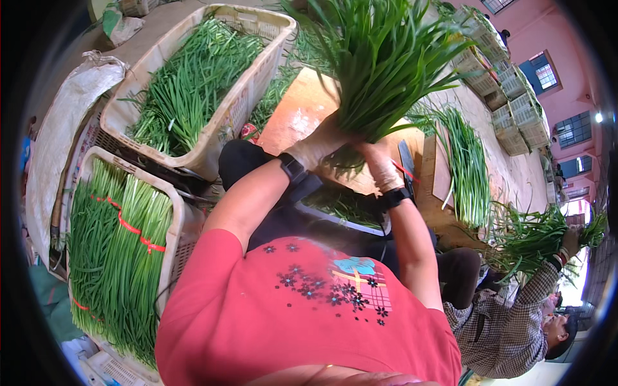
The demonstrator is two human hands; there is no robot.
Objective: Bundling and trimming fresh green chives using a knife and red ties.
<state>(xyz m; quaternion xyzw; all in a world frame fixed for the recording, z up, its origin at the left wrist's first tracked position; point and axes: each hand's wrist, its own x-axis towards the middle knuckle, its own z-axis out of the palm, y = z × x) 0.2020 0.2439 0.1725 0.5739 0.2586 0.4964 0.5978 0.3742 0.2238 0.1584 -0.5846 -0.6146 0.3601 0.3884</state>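
Note:
My left hand and my right hand both grip the lower part of a large bundle of long flat green leaves, like garlic chives. The leaves fan out above my hands, over a wooden board. A knife blade lies beside my right hand, and a red strip hangs near that wrist. Below the board is a pale-rimmed tub with green scraps. At the left, a plastic crate holds bundles tied with red bands; a larger crate above it holds loose greens.
Another bunch of greens lies on a board at the right. A co-worker in a checked shirt holds greens close by on that side. Filled crates are stacked farther back. Leaf scraps cover parts of the floor.

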